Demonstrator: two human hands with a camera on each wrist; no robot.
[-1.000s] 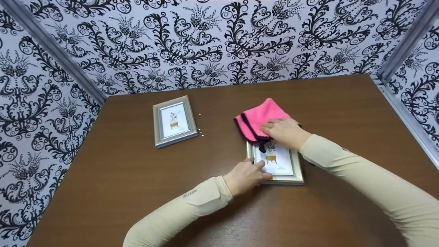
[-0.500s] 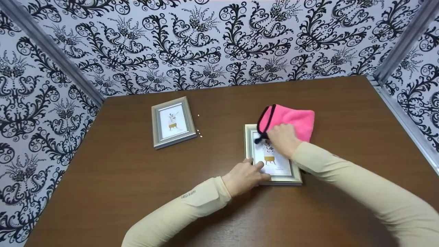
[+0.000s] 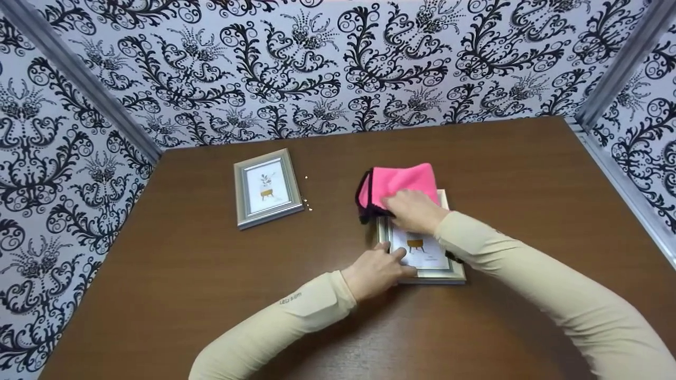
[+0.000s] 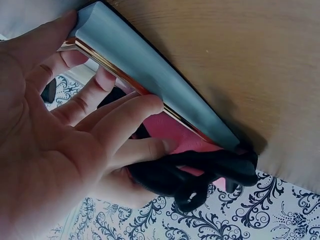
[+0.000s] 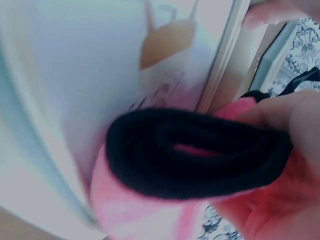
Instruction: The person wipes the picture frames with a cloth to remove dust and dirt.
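A silver-gold picture frame [image 3: 425, 258] with a plant-pot print lies flat on the brown table. My left hand [image 3: 376, 273] holds its near left corner; in the left wrist view the thumb touches the frame's side [image 4: 150, 65] and the fingers bend over its front rim. On the upper part of the glass, my right hand [image 3: 414, 211] grips a pink cloth [image 3: 404, 178] with black edging. The right wrist view shows the cloth [image 5: 135, 215] folded over in the fingers, against the print. Hand and cloth hide the upper part of the picture.
A second, similar picture frame [image 3: 269, 184] lies face up at the back left of the table [image 3: 237, 295]. Several tiny pale bits [image 3: 308, 204] lie beside its right edge. A patterned wall [image 3: 296, 68] stands behind the table, with side walls left and right.
My right hand swept the cloth to the right across the frame's top, then back left past its left edge. My left hand and both frames stayed in place.
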